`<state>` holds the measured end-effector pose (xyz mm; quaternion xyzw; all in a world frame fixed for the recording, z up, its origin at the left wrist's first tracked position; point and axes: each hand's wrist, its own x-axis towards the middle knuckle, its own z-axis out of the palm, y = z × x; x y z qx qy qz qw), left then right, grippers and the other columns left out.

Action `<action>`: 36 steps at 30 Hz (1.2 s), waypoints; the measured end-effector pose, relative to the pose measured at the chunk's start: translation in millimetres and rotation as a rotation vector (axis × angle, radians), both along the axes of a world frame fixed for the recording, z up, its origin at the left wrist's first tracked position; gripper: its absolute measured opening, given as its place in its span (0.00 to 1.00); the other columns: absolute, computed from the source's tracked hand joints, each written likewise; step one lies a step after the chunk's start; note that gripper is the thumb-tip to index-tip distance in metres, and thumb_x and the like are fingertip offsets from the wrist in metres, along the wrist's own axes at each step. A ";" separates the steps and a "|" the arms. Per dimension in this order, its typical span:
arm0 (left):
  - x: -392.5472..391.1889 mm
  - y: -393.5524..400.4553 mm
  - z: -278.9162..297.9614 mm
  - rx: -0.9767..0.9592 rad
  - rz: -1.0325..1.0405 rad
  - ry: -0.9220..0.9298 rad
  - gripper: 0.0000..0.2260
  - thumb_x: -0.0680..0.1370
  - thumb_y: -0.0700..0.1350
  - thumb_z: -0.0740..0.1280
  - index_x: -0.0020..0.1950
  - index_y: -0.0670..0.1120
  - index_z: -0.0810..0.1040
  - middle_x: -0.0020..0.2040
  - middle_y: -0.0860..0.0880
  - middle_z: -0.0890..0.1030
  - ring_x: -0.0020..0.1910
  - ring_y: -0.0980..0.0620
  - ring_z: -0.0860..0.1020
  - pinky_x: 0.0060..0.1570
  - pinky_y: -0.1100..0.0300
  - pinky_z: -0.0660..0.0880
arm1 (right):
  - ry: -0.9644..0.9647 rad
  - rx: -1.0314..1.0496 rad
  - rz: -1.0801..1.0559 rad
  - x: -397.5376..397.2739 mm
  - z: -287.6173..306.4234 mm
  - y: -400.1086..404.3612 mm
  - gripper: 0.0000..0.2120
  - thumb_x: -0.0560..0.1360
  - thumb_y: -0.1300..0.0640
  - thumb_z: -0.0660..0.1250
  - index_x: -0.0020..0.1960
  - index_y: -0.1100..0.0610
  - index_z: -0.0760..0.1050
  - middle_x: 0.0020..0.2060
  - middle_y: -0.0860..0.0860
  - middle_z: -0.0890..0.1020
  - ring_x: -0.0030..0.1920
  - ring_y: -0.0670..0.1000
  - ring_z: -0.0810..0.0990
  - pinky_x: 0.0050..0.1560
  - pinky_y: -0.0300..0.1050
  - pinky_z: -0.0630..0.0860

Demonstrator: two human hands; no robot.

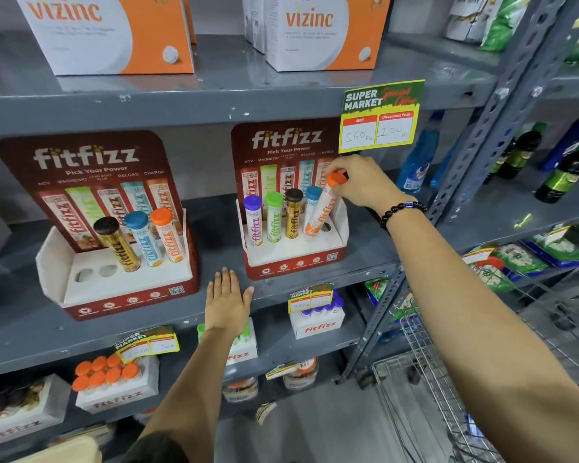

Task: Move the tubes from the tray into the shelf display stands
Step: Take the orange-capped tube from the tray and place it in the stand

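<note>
Two red fitfizz display stands sit on the grey middle shelf. The right stand holds purple, green, brown and blue capped tubes upright. My right hand grips the orange cap of an orange tube, which leans left with its base at the stand's rightmost hole. The left stand holds a brown, a blue and an orange capped tube, with two bare holes at its left. My left hand lies flat and open on the shelf between the stands. On the shelf below, a white fitfizz tray carries several orange capped tubes.
Vizinc boxes stand on the top shelf. A yellow price tag hangs above the right stand. More fitfizz trays sit on the lower shelf. Bottles fill the shelves at right. A wire trolley stands at lower right.
</note>
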<state>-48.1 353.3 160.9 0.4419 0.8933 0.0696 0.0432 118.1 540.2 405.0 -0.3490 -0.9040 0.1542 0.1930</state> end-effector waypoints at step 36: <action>1.1 0.5 0.4 -0.004 0.011 0.007 0.28 0.80 0.58 0.42 0.75 0.42 0.44 0.77 0.44 0.46 0.76 0.45 0.44 0.71 0.54 0.40 | -0.056 0.025 -0.118 -20.7 -67.3 35.7 0.18 0.77 0.65 0.62 0.66 0.57 0.72 0.62 0.62 0.77 0.60 0.62 0.76 0.63 0.53 0.72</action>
